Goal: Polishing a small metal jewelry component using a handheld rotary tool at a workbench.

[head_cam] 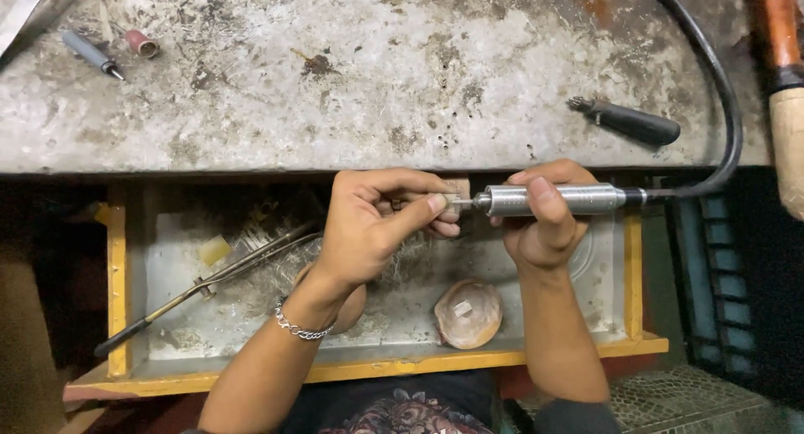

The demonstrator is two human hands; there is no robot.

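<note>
My right hand [548, 220] grips a silver rotary handpiece [557, 200], held level, with its tip pointing left. A black flexible shaft [727, 107] runs from its back end up across the bench. My left hand [373, 220] pinches a small workpiece [419, 202] between thumb and fingers, right at the tool's tip; the piece is mostly hidden by the fingers. A small wooden peg [458, 185] juts from the bench edge just behind my left fingers. A chain bracelet [300, 327] sits on my left wrist.
Below my hands an open yellow-framed drawer [117, 275] holds long metal tongs [209, 283], a yellowish lump [214, 250] and a shell dish [467, 314]. On the worn bench top [352, 74] lie a black-handled tool [628, 121], a grey bit [90, 54] and a red sanding drum [141, 43].
</note>
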